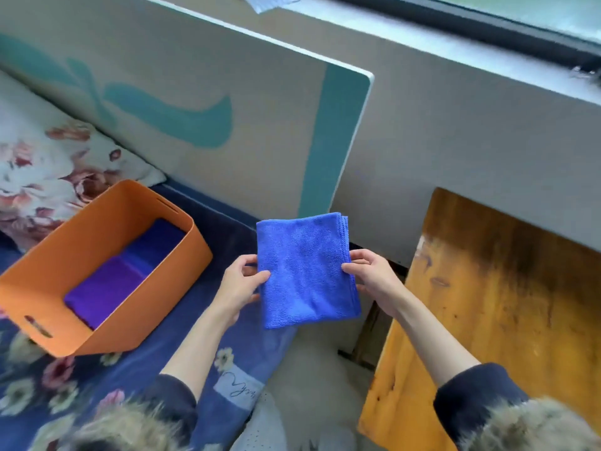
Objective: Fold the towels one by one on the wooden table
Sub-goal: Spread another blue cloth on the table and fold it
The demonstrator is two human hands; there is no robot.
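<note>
Fur-trimmed sleeves [527, 428] lowest in frame, you're pinching the folded blue towel [305, 271] between left hand [239, 284] and right hand [374, 281], probably carrying it toward the orange bin [48, 288]

A blue towel [307, 271], fleecy and folded into a thick rectangle with its layered edges showing along the right side, is held up in the air between the bed and the wooden worktop [494, 307], touching neither. Purple and dark blue folded towels [130, 271] lie flat, side by side, in the bottom of an orange bin [136, 307] on the bed.
</note>
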